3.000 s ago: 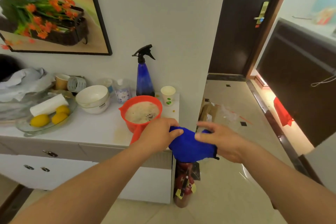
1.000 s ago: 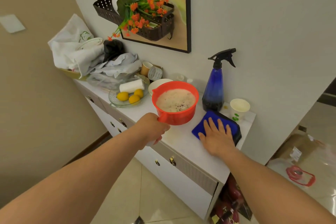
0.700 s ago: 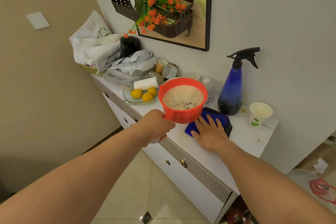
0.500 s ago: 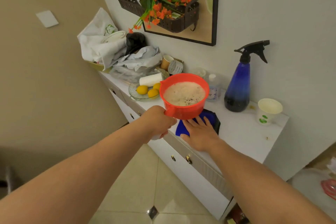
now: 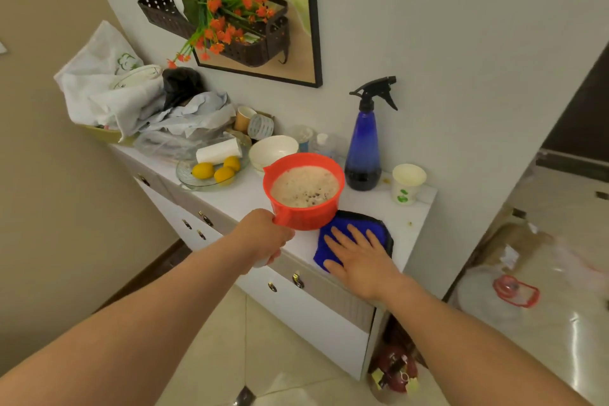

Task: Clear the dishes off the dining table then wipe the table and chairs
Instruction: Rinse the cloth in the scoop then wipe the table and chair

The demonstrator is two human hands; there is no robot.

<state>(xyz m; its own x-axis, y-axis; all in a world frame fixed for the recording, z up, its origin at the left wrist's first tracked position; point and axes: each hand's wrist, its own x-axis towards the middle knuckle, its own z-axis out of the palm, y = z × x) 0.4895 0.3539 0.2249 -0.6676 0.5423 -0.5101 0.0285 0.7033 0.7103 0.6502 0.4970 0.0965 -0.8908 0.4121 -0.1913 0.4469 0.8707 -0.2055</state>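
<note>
The left hand (image 5: 263, 236) is curled tight round the handle of the orange jug (image 5: 304, 189), holding it in the air above the white sideboard (image 5: 237, 198); the jug is full nearly to the brim with foamy, soapy-looking water. The right hand (image 5: 357, 255) lies flat on the blue cloth (image 5: 379, 226), fingers straight and spread, pressing rather than gripping it. The cloth sits on the sideboard top close to its front edge, towards the right-hand end.

The relation that matters: the cloth lies at about 4 o'clock from the jug, and the jug's base overlaps the cloth's upper-left corner in the picture (whether it touches the cloth or hangs clear above it cannot be told from this angle). The jug's spout (image 5: 265, 170) points to about 10 o'clock, away from the cloth, while the handle points back to 7 o'clock into the left hand. The right hand is plainly the nearer one to the cloth, being already on it.

As a judgement, this is the preparing stage of the wiping. To wet the cloth from the jug, the left hand would need to turn or shift it, since the spout faces the wrong way. With the water so high, any quick tilt risks a spill.

The blue spray bottle (image 5: 364, 148) stands at 1 o'clock from the jug, a paper cup (image 5: 407, 183) at 3 o'clock, white bowls (image 5: 273, 150) at 11 o'clock.
</note>
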